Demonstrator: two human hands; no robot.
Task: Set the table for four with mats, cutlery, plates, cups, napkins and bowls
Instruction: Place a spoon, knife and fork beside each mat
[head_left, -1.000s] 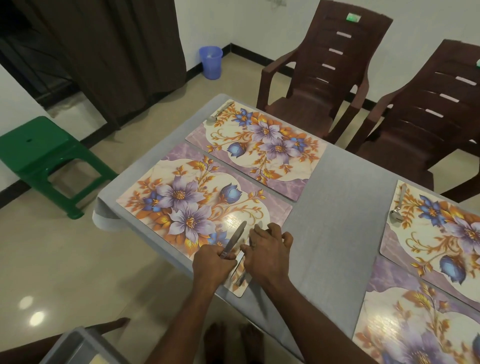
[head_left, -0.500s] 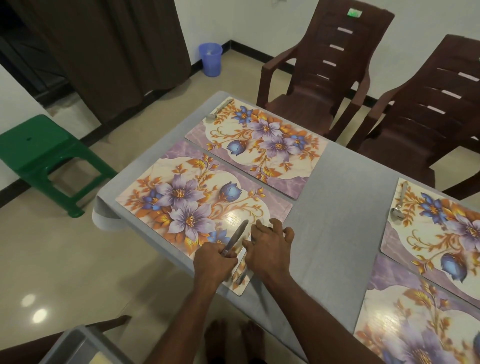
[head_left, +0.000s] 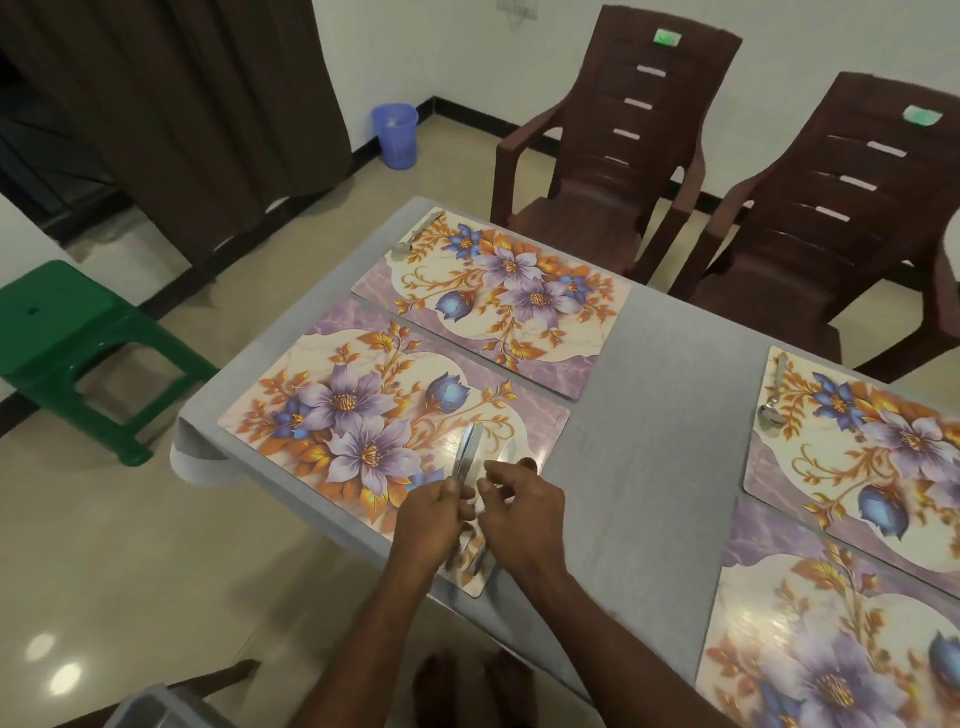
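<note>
Handles under the hands, mats cut off

The cutlery (head_left: 469, 457) handles vanish beneath both hands; the two right-hand mats (head_left: 852, 447) run off the frame's edge.

Four floral mats lie flat in two pairs on the grey counter (head_left: 644, 467), the near-left mat (head_left: 363, 415) carrying a steel knife (head_left: 467, 454) angled across its right end.

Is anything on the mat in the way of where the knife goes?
Nothing visible is. The left hand holds the knife right over the near mat, whose surface is bare there. Another piece of cutlery lies beside it, by the right hand, not under the knife.
</note>
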